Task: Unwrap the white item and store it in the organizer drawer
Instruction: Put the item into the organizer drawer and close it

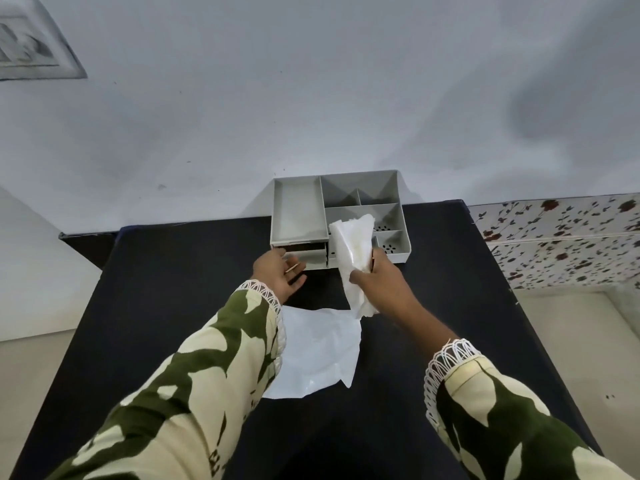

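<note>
A grey organizer (298, 209) with several top compartments stands at the far edge of the black table (173, 271). Its small front drawer (311, 255) is pulled out a little. My left hand (278, 273) is at the drawer front with fingers spread, touching or nearly touching it. My right hand (375, 275) grips the white item (353, 251), a folded soft white piece held upright just in front of the organizer. A flat white wrapper (318, 355) lies on the table below my hands.
The table stands against a pale wall (311, 98). A flower-patterned cloth (561, 237) lies to the right of the table. Pale floor (34, 368) shows on both sides. My patterned green sleeves fill the foreground.
</note>
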